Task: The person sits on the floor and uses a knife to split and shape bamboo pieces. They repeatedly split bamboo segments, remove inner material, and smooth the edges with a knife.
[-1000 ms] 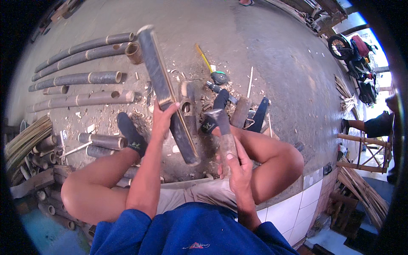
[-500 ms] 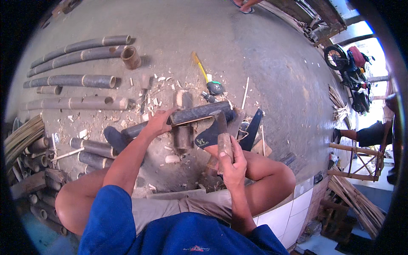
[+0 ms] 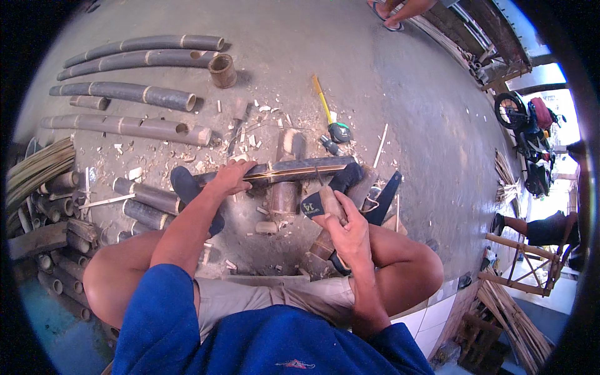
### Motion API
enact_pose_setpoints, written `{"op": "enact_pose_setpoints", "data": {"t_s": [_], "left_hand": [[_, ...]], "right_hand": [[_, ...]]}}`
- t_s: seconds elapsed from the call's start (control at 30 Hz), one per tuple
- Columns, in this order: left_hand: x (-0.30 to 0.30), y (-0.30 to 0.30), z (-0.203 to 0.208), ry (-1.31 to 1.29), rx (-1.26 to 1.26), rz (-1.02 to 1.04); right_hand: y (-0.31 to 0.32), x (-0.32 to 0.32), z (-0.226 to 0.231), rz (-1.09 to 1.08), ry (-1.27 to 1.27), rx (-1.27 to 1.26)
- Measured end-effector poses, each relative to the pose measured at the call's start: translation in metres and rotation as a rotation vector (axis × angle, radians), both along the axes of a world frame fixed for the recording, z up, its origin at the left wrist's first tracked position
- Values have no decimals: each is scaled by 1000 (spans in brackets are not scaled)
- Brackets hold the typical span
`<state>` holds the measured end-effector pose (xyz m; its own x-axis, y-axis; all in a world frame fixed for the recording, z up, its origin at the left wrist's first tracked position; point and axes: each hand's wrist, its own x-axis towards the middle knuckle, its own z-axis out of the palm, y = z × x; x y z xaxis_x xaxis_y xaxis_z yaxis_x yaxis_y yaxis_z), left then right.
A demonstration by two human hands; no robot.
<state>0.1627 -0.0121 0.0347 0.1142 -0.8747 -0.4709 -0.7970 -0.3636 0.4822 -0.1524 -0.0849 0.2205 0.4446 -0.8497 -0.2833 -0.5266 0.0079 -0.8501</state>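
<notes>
A dark bamboo pole point(image 3: 312, 166) lies crosswise before me, a pale split running along its near side. My left hand point(image 3: 232, 178) grips it left of the middle, fingers over its top. In my right hand point(image 3: 347, 231) is the wooden handle of a knife point(image 3: 331, 203); its narrow-looking blade points up to the near edge of the pole. Under the pole lies a thick brown bamboo log point(image 3: 286, 197), pointing away from me. My feet, in dark socks point(image 3: 184, 184), are near the pole's two ends.
Several bamboo poles point(image 3: 144, 95) and a bamboo cup point(image 3: 222, 71) lie at the far left. Beyond the pole are a tape measure point(image 3: 339, 132) and wood chips. A dark saw blade point(image 3: 386, 197) is at right. Bamboo pieces point(image 3: 62, 181) are stacked left. Another person's feet point(image 3: 390, 24) show far off.
The pole has turned, so its pale split now shows more. The knife has tilted, and its blade looks narrower. My left hand stays on the pole; the whole view has shifted.
</notes>
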Motion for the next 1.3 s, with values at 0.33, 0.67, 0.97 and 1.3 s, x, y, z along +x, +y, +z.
{"op": "enact_pose_setpoints", "data": {"t_s": [0.33,0.67,0.97,1.3], "left_hand": [[-105,-34,100,115,-1051,-235],[-121,-56,118,579,-709,248],[-47,-74,126,936,-863,991],[-51,-58,68,1019,-795,1099]], "right_hand": [[-21,15,44,376,440,-229],[-97,-112,189,54,71,-409],[-69,-153,-126,-187,620,110],[10,-154,-90,-626,293,159]]}}
